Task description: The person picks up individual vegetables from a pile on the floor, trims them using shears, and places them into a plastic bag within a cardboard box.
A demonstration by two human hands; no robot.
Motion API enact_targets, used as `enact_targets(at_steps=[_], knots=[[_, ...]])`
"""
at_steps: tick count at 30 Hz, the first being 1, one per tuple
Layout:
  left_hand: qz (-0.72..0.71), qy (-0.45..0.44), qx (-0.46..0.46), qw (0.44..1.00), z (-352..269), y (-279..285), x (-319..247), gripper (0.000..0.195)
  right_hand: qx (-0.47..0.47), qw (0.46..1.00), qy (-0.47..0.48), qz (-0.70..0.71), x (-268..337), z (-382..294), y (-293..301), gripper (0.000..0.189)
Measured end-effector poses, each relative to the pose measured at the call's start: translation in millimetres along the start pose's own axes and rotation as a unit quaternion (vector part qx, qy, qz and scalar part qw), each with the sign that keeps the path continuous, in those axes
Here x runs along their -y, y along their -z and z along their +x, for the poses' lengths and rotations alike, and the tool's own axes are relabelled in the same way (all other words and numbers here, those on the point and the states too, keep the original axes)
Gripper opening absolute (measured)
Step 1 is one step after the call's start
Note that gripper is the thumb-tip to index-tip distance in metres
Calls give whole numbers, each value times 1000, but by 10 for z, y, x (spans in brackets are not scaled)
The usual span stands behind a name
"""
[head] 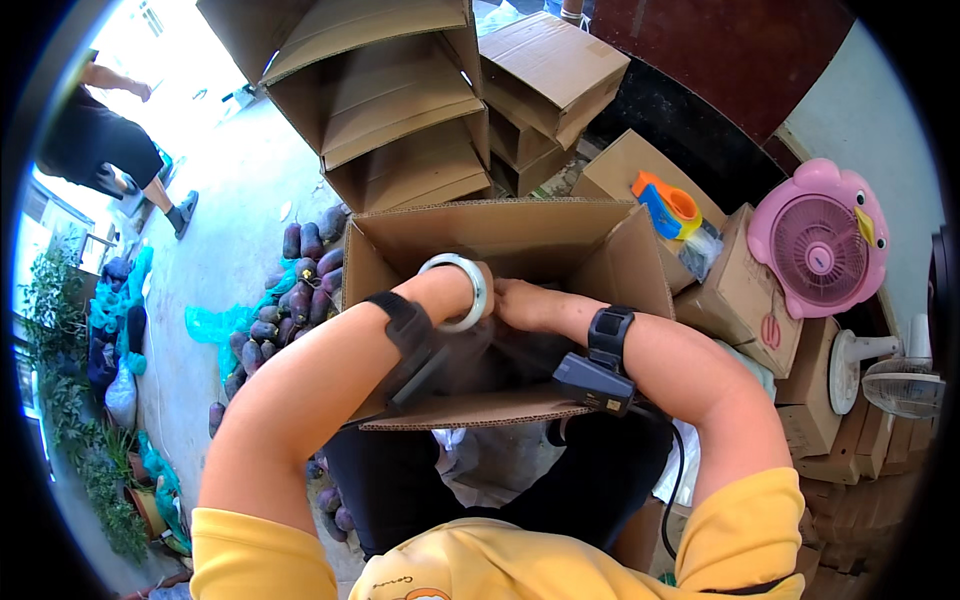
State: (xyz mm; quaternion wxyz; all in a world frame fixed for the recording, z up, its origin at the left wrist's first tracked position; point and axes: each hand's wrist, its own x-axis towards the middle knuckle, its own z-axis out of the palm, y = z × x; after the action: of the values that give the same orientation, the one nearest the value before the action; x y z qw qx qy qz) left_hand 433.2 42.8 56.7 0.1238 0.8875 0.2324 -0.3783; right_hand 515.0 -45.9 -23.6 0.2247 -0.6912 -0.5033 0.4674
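Right in front of me stands an open-topped cardboard box (491, 229), and both of my hands reach down into it. My left hand (486, 289) is mostly hidden behind its own wrist, which wears a pale bangle (477, 300). Close beside it, my right hand (521, 304) has its fingers bent near the middle of the box. Whether either hand grips something is hidden. Below them the inside looks dark and hazy, perhaps from a thin plastic film (476, 364). Black straps circle both wrists, with a black device (594, 384) on the right one.
Stacked open cartons (397, 97) rise beyond the box. Oblong dark purple vegetables (300, 300) lie left, by turquoise netting (217, 330). At right are a tape dispenser (670, 206) on a carton, red-handled scissors (771, 331), a pink fan (817, 255). A person (105, 142) stands far left.
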Motion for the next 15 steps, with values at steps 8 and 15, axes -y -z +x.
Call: enact_targets(at_steps=[8, 15], knots=[[80, 36, 24, 996, 1016, -707, 237, 31, 359, 879, -70, -304, -629, 94, -109, 36], [-119, 107, 21, 987, 300, -552, 134, 31, 252, 923, -40, -287, 183, -294, -46, 21]])
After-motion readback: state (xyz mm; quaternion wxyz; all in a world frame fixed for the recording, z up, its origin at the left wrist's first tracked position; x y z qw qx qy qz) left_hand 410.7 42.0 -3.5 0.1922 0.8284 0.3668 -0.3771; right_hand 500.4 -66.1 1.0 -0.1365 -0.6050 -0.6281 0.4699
